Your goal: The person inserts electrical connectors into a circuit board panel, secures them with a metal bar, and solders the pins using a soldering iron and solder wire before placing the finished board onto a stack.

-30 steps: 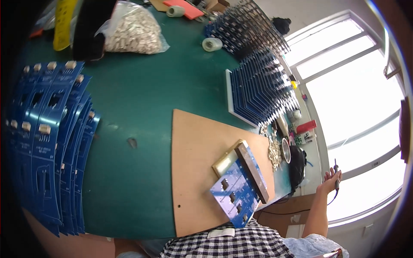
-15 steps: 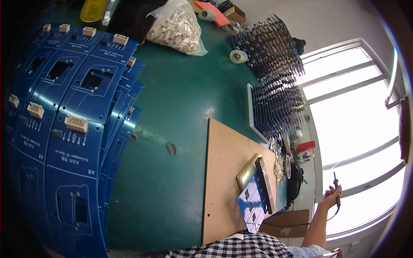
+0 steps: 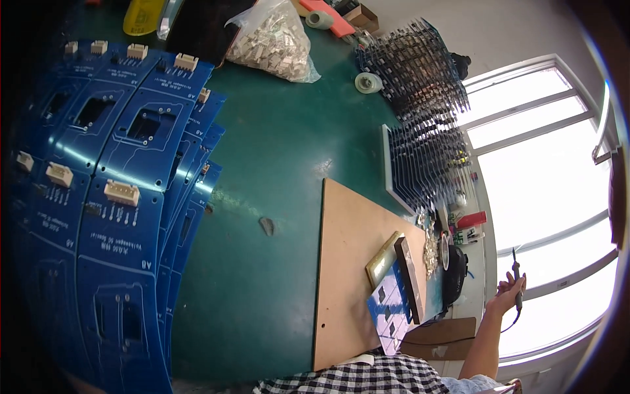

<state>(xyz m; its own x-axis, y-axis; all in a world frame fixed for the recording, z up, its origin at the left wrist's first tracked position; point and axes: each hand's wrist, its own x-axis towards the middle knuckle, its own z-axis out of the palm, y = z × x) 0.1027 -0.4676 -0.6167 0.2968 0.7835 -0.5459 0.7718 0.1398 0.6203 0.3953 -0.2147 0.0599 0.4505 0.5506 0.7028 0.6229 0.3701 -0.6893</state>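
Soldering iron (image 3: 516, 270) at the right of the frame, caught in the right hand (image 3: 504, 299), with fingers curled in around the handle; bare tip jutting above the grip and pointing up the frame, against the bright window (image 3: 545, 190). Below the grip, a dark cord (image 3: 510, 326) leaving the handle's lower end and looping left, past a brown panel (image 3: 453, 328). Well to the left of the grip, right of lower centre and apart from the tip, a blue circuit board (image 3: 391, 308) with dark components and a pale glare, a dark bar (image 3: 410, 281) laid across it and a yellowish block (image 3: 384, 259) just beside. Beneath these, a tan sheet (image 3: 344, 276) on the green tabletop (image 3: 262, 157); along its right side, a heap of small shiny parts (image 3: 431, 246), then a black bundle (image 3: 455, 279) and a red object (image 3: 472, 219). At the lower edge, checkered cloth (image 3: 354, 379). Farther up on the right, a white-ended row of upright boards (image 3: 423, 164), with a second dense stack (image 3: 413, 69) above. Toward the top, a pale spool (image 3: 369, 83) and a clear bag of white connectors (image 3: 275, 49). Filling the left, overlapping blue boards (image 3: 121, 243) bearing white connectors.
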